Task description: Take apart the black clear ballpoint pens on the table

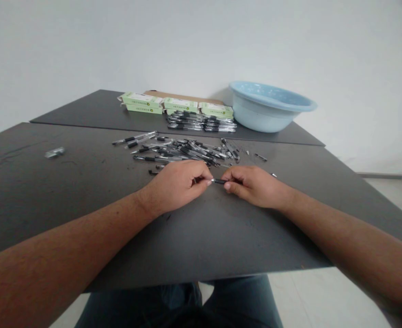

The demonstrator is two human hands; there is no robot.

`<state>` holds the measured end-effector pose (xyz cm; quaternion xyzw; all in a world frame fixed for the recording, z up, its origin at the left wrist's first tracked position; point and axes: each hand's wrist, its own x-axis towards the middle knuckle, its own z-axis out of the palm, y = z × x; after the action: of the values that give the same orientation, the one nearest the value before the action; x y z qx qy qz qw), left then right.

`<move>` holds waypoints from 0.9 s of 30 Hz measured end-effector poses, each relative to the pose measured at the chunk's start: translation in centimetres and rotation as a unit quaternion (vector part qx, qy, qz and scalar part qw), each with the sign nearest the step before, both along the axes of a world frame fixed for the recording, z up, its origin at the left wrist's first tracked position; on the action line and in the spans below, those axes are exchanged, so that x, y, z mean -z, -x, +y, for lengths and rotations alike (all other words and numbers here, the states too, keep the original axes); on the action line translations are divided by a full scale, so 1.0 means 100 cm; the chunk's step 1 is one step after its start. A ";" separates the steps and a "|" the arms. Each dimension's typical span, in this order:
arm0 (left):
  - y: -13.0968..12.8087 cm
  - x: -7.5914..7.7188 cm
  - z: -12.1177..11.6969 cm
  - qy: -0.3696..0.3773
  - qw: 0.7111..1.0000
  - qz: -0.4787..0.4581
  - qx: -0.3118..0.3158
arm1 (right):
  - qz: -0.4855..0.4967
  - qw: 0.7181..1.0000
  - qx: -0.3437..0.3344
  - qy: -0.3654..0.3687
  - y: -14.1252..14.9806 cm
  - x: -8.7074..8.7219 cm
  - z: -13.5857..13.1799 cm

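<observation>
"Where was the gel pen (219, 181)?"

"Above the tabletop (201, 241), between its near edge and the loose pens (190, 150). The left hand (182, 184) pinched its shiny end; the right hand (250, 184) pinched the black section."

"Awkward to handle?"

"Light and stiff, I judged (the narrow end looked delicate). The black section seemed the surer hold, the shiny end likelier to slip."

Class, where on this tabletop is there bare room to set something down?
Mostly bare: tabletop between left forearm and right forearm, and left of the pen pile as far as the small clear item. Crowded: beyond left hand and right hand, with that pile, then stacked pens, green boxes, blue basin.
</observation>
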<state>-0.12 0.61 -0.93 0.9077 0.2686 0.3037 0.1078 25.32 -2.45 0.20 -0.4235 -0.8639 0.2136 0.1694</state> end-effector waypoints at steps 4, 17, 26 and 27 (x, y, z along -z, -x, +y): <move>0.000 0.001 0.001 -0.001 1.000 -0.005 0.005 | 0.015 1.000 -0.014 0.021 0.001 -0.001 -0.001; 0.001 0.000 0.001 -0.005 1.000 -0.009 0.002 | 0.007 1.000 0.000 0.022 0.003 -0.002 -0.003; 0.000 0.008 0.000 0.131 0.988 -0.081 -0.004 | -0.004 0.997 0.067 -0.026 -0.012 -0.004 0.007; -0.001 0.009 0.000 0.142 0.986 -0.091 -0.004 | -0.017 0.992 0.115 -0.053 -0.019 -0.007 0.013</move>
<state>-0.07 0.61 -1.78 0.8507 0.3017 0.3441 0.2587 27.18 -1.12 0.87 -0.5141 -0.8224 0.1392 0.2001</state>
